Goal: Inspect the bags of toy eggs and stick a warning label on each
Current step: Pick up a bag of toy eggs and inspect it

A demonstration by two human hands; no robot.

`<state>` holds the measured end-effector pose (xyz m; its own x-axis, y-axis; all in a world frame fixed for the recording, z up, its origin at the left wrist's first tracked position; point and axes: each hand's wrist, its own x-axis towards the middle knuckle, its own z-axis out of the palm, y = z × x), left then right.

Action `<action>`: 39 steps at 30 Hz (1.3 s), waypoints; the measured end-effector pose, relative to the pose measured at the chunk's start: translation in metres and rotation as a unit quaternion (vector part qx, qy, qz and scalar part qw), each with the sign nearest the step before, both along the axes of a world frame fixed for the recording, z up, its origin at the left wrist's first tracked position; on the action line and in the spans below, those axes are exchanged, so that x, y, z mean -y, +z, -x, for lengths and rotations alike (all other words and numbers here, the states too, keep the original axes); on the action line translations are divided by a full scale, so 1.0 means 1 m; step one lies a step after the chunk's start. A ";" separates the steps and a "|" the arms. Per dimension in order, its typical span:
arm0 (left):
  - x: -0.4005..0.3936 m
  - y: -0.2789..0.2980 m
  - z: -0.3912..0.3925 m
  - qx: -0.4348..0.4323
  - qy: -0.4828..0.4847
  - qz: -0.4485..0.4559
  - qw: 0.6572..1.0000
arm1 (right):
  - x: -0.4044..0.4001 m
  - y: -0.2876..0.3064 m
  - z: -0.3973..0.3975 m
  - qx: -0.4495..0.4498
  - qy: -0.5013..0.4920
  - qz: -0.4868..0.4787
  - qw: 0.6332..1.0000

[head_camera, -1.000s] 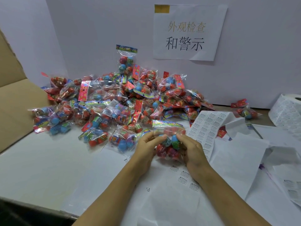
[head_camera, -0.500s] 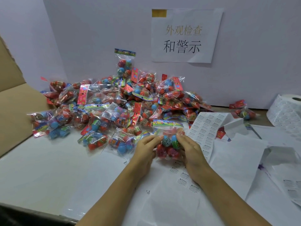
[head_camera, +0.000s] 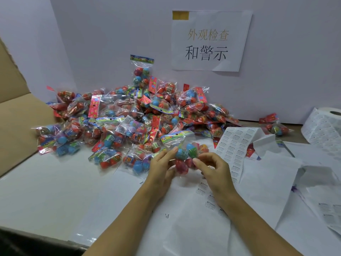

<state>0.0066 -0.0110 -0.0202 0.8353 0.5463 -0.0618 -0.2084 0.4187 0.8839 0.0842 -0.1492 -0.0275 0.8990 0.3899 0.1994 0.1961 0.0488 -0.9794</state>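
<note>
A clear bag of toy eggs (head_camera: 186, 154) with a colourful header card is held above the table between both hands. My left hand (head_camera: 162, 167) grips its left side, thumb against a blue egg. From the right, my right hand (head_camera: 212, 167) holds the bag with curled fingers touching the lower red eggs. A large pile of similar bags (head_camera: 129, 117) lies behind, against the wall. A sheet of small warning labels (head_camera: 234, 146) lies just right of the hands.
A roll of labels (head_camera: 324, 126) stands at the far right, with one separate bag (head_camera: 275, 126) beside it. Loose white backing paper (head_camera: 276, 182) covers the right of the table. A cardboard flap (head_camera: 14, 111) rises on the left. A paper sign (head_camera: 210, 41) hangs on the wall.
The bag has tilted, its header card now pointing left and up. My right hand has slid lower on the bag, fingers more curled. The camera has shifted slightly.
</note>
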 end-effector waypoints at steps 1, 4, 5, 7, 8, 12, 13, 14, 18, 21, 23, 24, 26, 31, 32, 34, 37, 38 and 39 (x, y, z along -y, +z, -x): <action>0.000 0.001 0.000 0.007 -0.006 0.003 1.000 | 0.000 0.001 0.001 0.003 0.006 -0.002 1.000; -0.004 0.004 0.002 0.052 -0.027 0.053 0.997 | 0.004 0.005 0.002 0.010 0.056 -0.002 0.998; -0.005 0.005 0.003 0.071 -0.033 0.069 0.995 | 0.004 0.005 0.002 0.018 0.077 0.012 0.997; -0.006 0.005 0.004 0.092 -0.040 0.085 0.991 | 0.002 0.002 0.004 0.040 0.087 0.037 0.995; -0.006 0.004 0.003 0.097 -0.042 0.077 0.991 | 0.000 0.001 0.005 0.042 0.071 0.031 0.996; -0.006 -0.006 -0.001 0.050 0.032 -0.052 0.997 | -0.001 0.004 -0.001 -0.091 0.026 -0.066 0.993; -0.006 -0.008 -0.002 0.023 0.053 -0.113 0.992 | 0.000 0.004 -0.004 -0.117 0.031 -0.076 0.990; -0.006 -0.010 -0.002 0.000 0.061 -0.164 0.985 | 0.001 0.005 -0.004 -0.133 0.039 -0.079 0.987; -0.001 -0.010 0.000 -0.042 -0.012 -0.204 0.978 | 0.001 0.006 -0.002 -0.163 0.068 -0.097 0.980; -0.001 -0.007 0.003 -0.032 -0.080 -0.186 0.979 | 0.000 0.006 0.001 -0.142 0.093 -0.085 0.982; -0.001 -0.007 0.002 -0.024 -0.069 -0.200 0.977 | 0.000 0.005 0.002 -0.122 0.102 -0.064 0.985; -0.002 -0.009 0.002 -0.015 -0.053 -0.205 0.977 | 0.000 0.006 0.003 -0.111 0.105 -0.051 0.987; -0.003 -0.011 0.001 0.012 -0.038 -0.182 0.982 | 0.002 0.008 0.003 -0.100 0.113 -0.028 0.988; -0.005 -0.013 0.001 0.028 -0.037 -0.164 0.985 | 0.004 0.012 0.001 -0.104 0.092 0.004 0.990; -0.006 -0.013 0.001 0.025 -0.034 -0.170 0.984 | 0.005 0.012 0.000 -0.097 0.086 0.015 0.991; -0.005 -0.012 0.002 0.017 -0.040 -0.165 0.985 | 0.007 0.009 -0.002 -0.067 0.083 0.033 0.994; -0.002 -0.008 0.004 0.033 -0.074 -0.145 0.986 | 0.010 0.009 -0.004 -0.038 0.079 0.038 0.995; -0.001 -0.006 0.006 0.038 -0.083 -0.148 0.985 | 0.011 0.010 -0.005 -0.037 0.081 0.032 0.995; 0.000 -0.005 0.006 0.041 -0.087 -0.149 0.984 | 0.011 0.011 -0.006 -0.038 0.087 0.029 0.995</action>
